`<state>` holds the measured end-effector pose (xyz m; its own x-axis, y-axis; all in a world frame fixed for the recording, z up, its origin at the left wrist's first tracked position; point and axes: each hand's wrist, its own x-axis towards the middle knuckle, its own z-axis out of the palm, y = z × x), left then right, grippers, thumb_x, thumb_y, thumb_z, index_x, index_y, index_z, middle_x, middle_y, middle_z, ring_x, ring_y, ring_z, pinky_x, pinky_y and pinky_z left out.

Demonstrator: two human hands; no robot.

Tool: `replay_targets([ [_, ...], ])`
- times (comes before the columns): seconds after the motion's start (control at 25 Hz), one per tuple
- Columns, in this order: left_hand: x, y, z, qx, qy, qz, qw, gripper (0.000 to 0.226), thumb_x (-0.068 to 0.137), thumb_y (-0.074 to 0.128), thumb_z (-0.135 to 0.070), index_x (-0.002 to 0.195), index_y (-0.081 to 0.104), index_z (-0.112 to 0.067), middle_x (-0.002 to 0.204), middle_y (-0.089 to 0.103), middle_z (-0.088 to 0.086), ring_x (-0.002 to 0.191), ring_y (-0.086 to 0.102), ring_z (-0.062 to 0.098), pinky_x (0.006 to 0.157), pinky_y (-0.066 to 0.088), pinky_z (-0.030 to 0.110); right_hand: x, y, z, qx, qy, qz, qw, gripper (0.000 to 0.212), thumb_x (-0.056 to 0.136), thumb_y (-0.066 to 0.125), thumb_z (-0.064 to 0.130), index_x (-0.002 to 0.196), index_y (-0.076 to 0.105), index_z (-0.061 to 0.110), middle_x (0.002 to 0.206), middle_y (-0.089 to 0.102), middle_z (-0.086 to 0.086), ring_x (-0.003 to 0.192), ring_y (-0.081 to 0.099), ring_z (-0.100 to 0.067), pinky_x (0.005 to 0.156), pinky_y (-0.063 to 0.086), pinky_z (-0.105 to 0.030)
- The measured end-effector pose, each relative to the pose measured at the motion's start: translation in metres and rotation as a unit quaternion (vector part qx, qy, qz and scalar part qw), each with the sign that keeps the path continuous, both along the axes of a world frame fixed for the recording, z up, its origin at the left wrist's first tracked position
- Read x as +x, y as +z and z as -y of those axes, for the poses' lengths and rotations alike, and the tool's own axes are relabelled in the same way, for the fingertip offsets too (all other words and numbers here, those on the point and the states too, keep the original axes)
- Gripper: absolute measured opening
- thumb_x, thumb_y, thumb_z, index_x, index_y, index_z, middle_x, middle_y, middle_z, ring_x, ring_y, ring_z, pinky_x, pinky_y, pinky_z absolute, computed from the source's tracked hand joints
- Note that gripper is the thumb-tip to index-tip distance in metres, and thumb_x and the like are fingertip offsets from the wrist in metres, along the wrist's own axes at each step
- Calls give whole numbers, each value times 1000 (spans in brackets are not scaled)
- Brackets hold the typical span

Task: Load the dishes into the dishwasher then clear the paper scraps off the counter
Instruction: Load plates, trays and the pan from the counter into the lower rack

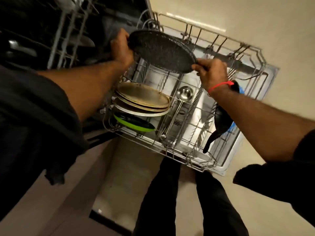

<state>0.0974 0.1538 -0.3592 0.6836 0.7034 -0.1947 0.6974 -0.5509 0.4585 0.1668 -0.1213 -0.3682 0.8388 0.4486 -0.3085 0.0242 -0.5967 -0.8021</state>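
A dark speckled flat pan (pixel 162 51) is held in the air in the upper middle of the frame, tilted, above the far part of the pulled-out lower dishwasher rack (pixel 252 53). The left hand (pixel 121 46) grips the pan's upper-left edge with fingers curled round it, and the right hand (pixel 210 72) pinches the lower-right edge between thumb and curled fingers (a red thread (pixel 219 86) circles that wrist). The pan touches none of the rack's wires as far as the view shows.

Below the pan, on the left side of the rack, a stack of brownish plates (pixel 143 97) leans on edge between the tines, with a white-rimmed plate (pixel 139 112) just under them and a green-rimmed dish (pixel 134 122) lower still. Just right of the plates a steel ladle (pixel 184 94) lies with its bowl toward the top of the frame and its long handle running down toward the rack's near edge. On the right side of the rack a black pan (pixel 221 120) sits on edge with its handle pointing to the lower left, partly hidden by the right forearm, and something blue (pixel 232 127) shows behind it.

The open dishwasher door (pixel 233 150) lies under the rack. The upper rack (pixel 68 31) fills the dark upper left of the frame. The person's dark trousers (pixel 170 193) stand at the bottom centre on a pale tiled floor (pixel 255 23).
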Motion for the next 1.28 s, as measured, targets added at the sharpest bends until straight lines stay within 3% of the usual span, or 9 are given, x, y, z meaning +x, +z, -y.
replay_targets([
  [0.16, 4, -53, -21, 21, -18, -59, 998, 26, 96, 56, -15, 120, 59, -3, 110, 62, 6, 97, 49, 11, 80, 41, 28, -3, -53, -19, -34, 34, 3, 999, 23, 87, 62, 21, 101, 75, 8, 90, 75, -15, 85, 69, -26, 85, 54, -48],
  [0.32, 3, -75, -29, 15, -19, -130, 991, 29, 98, 51, -11, 127, 56, -5, 122, 61, 11, 113, 56, 20, 100, 41, 30, -7, -72, -33, -72, 18, -8, 997, 19, 93, 58, 16, 103, 74, 13, 87, 72, -8, 85, 59, -14, 86, 48, -27],
  [0.44, 6, -73, -26, 23, -21, -151, 988, 36, 98, 49, -10, 134, 53, -4, 136, 57, 19, 127, 53, 30, 103, 38, 31, -8, -68, -43, -65, 2, -32, 997, 33, 93, 53, 10, 120, 67, 23, 111, 72, -1, 107, 62, -16, 87, 37, -14],
  [0.6, -5, -48, -13, 3, -37, -128, 991, 56, 91, 52, -5, 145, 36, 0, 132, 55, 28, 120, 55, 41, 102, 45, 43, -12, -48, -38, -112, 47, -73, 990, 57, 95, 54, 9, 147, 38, 27, 133, 61, -11, 123, 56, -31, 104, 41, -31],
  [0.72, -27, -24, 13, -18, 2, -94, 995, 64, 91, 54, 0, 150, 33, -9, 129, 57, 25, 114, 58, 38, 98, 50, 44, -19, -22, -21, -125, 35, -75, 989, 67, 96, 56, 10, 154, 24, 19, 149, 45, -13, 135, 44, -30, 113, 35, -33],
  [0.88, -74, 33, 66, -40, 88, -29, 995, 54, 97, 50, 1, 146, 45, -23, 124, 64, 10, 110, 61, 27, 86, 50, 32, -44, 33, 6, -81, 15, -87, 993, 60, 97, 55, 10, 152, 33, 20, 149, 45, -8, 134, 46, -25, 114, 38, -38],
  [1.08, -159, 150, 136, -51, 125, 17, 991, 37, 99, 54, -19, 135, 53, -28, 129, 64, 2, 115, 60, 25, 89, 50, 36, -98, 140, 19, -38, 114, -109, 987, 43, 97, 51, 2, 135, 54, 20, 128, 61, -3, 105, 62, -16, 89, 55, -26],
  [1.16, -198, 209, 157, -42, 127, 48, 990, 32, 99, 56, -21, 130, 57, -28, 128, 65, 0, 114, 62, 22, 95, 52, 39, -125, 196, 13, -14, 168, -93, 981, 37, 96, 49, 1, 127, 62, 17, 120, 66, -5, 94, 63, -15, 77, 52, -19],
  [1.28, -263, 282, 180, -14, 191, 81, 978, 28, 97, 59, -20, 125, 64, -25, 115, 69, -2, 96, 66, 16, 87, 54, 33, -173, 270, -9, 33, 240, -52, 969, 34, 93, 51, 2, 119, 68, 14, 112, 72, -5, 102, 64, -18, 91, 48, -23],
])
